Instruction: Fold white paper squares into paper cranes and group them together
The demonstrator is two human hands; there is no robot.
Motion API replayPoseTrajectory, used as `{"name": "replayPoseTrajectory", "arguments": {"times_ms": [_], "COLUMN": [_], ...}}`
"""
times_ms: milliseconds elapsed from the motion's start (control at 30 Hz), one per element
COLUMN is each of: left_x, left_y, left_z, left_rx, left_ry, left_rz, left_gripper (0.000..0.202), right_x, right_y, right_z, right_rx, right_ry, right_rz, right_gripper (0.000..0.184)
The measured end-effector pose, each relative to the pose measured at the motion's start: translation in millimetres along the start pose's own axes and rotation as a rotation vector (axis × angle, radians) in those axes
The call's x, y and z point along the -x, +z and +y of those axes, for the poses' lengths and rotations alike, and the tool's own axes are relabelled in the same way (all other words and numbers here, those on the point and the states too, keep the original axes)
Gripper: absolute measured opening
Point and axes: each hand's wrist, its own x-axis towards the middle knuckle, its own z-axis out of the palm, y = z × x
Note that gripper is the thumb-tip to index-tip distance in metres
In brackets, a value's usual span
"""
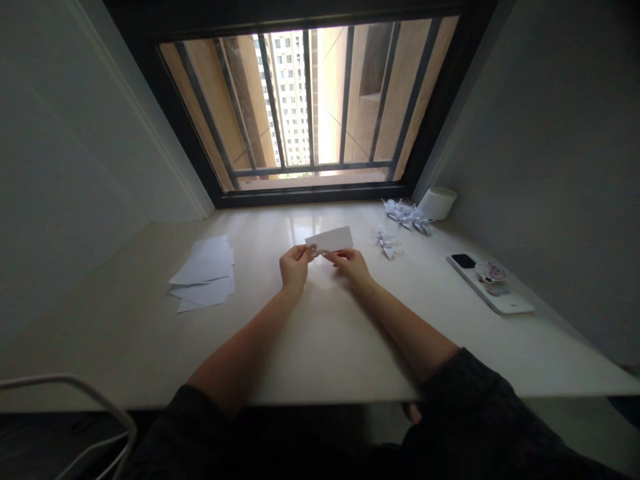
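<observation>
A small white sheet of paper [331,238] is held up in the middle, above the white ledge. My left hand [295,268] pinches its near left corner between thumb and fingers. Along the near edge, further right, my right hand [351,265] pinches the same paper. That near edge looks slightly bent between the two hands. To the left lies a loose stack of white paper sheets [205,270]. Right of my hands are a few folded white paper figures [387,241] with pointed ends.
More folded paper figures [407,217] are heaped at the back right, beside a white cup-like container [437,203]. A white phone [493,283] with a round grip lies at the right. The barred window [313,197] stands behind; pale cables [127,427] loop at the lower left.
</observation>
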Motion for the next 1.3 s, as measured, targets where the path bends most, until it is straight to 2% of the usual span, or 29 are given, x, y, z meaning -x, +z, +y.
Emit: {"name": "replayPoseTrajectory", "arguments": {"times_ms": [167,367,600,800,1000,1133,1300], "left_x": [5,3,0,-2,-3,-4,-7], "left_y": [2.8,3.6,1.6,0.0,-2.2,-3.4,-5.1], "left_z": [-1,0,3,3,2,1,0], "left_rx": [-0.005,-0.007,-0.020,-0.017,-0.057,-0.143,-0.184], "left_ry": [0.019,0.029,0.024,0.025,0.043,0.066,0.059], "left_rz": [-0.051,-0.057,-0.022,-0.020,-0.018,-0.020,0.005], "left_gripper": [0.028,0.027,0.028,0.028,0.028,0.027,0.028], "right_x": [4,3,-4,-7,-10,-11,-13], "right_y": [1,0,-9,-15,-22,-24,-26], "right_z": [-1,-10,-4,-4,-4,-5,-2], "right_rx": [0.065,-0.024,-0.086,-0.135,-0.044,-0.053,-0.072], "right_ry": [-0.032,0.032,0.104,0.111,0.093,0.087,0.091], "right_rz": [0.034,0.070,-0.068,-0.199,-0.024,0.009,-0.020], "right_gripper": [0.027,0.027,0.033,0.038,0.031,0.030,0.033]}}
